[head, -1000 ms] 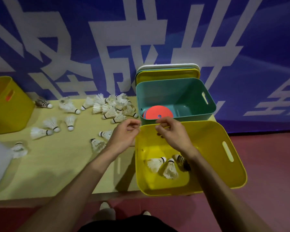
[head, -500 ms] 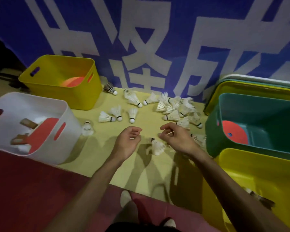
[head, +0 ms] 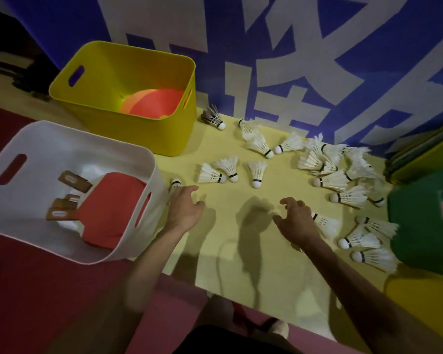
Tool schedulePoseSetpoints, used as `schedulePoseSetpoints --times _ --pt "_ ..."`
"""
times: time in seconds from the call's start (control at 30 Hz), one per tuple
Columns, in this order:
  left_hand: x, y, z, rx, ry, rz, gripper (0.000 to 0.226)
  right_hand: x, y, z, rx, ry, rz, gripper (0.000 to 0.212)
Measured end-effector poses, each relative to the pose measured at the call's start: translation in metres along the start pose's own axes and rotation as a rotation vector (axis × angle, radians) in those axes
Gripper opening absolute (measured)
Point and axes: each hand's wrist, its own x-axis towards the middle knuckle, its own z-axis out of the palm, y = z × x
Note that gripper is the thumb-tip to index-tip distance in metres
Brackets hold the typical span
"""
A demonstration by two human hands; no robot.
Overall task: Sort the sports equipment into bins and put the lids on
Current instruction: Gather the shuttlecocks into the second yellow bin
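Several white shuttlecocks (head: pixel 333 162) lie scattered over the yellow table (head: pixel 241 251), most of them to the right. My left hand (head: pixel 184 208) hovers with loose fingers beside the white bin (head: pixel 128 251), close to a single shuttlecock (head: pixel 175 184) at that bin's wall. My right hand (head: pixel 297 221) is over the table with spread fingers, just left of a shuttlecock (head: pixel 326 224). Neither hand holds anything. The white bin holds red table tennis paddles (head: pixel 108 208). A yellow bin (head: pixel 128 123) behind it holds orange discs (head: pixel 154 103).
A green bin (head: pixel 425 226) stands at the right edge, with stacked lids (head: pixel 425 154) leaning behind it. A dark shuttlecock (head: pixel 212 117) lies near the yellow bin. A blue banner wall backs the table. Red floor and my feet (head: pixel 276 328) show below the table's front edge.
My view has swung left from the right-hand bins to the white and yellow bins. Both hands moved apart and opened their fingers; the left hand went toward the white bin.
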Motion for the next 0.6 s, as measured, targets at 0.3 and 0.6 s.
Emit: schedulePoseSetpoints --times 0.3,0.6 --pt "0.023 -0.011 0.012 0.394 -0.060 -0.083 0.061 0.001 0.011 0.029 -0.201 -0.060 0.297 0.054" --pt "0.013 -0.015 0.021 0.200 -0.016 -0.052 0.047 0.005 0.024 0.035 -0.233 -0.047 0.397 0.053"
